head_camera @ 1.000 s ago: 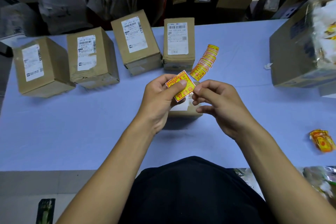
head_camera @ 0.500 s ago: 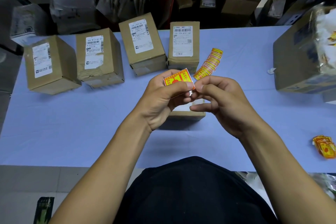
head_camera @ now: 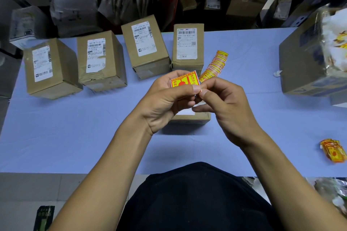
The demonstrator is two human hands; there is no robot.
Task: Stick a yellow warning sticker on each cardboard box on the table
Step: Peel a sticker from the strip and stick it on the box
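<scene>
While our left hand [head_camera: 165, 99] pinches the glossy yellow sticker [head_camera: 185, 80] at centre frame, our right hand [head_camera: 223, 103] picks at its corner with curled fingertips, seemingly peeling the backing. Next it must go onto the small cardboard box [head_camera: 191, 118] directly beneath; four matte, labelled boxes [head_camera: 105, 62] wait at eleven o'clock.

Big open carton [head_camera: 308, 65] far right; parcels [head_camera: 75, 11] behind table.
</scene>
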